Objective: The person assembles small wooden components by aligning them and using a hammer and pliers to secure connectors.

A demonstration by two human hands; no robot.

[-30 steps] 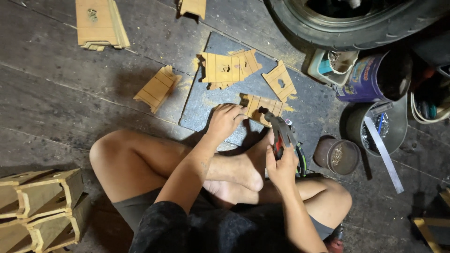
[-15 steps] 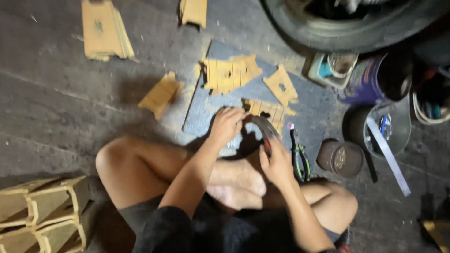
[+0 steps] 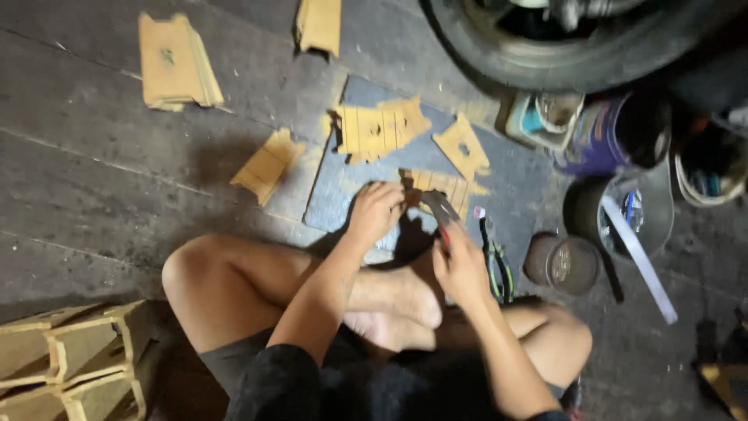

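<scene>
Left hand (image 3: pixel 375 209) pressed flat on slotted tan cardboard piece (image 3: pixel 444 187), right hand (image 3: pixel 460 265) in closed grip around red-handled metal tool (image 3: pixel 440 212), grey cutting mat (image 3: pixel 343 183), rough dark floor (image 3: pixel 93 179)

Motion blur smears the tool (image 3: pixel 441 212) in the right hand (image 3: pixel 461 269), and the tyre (image 3: pixel 545 54) runs off the top edge.
</scene>
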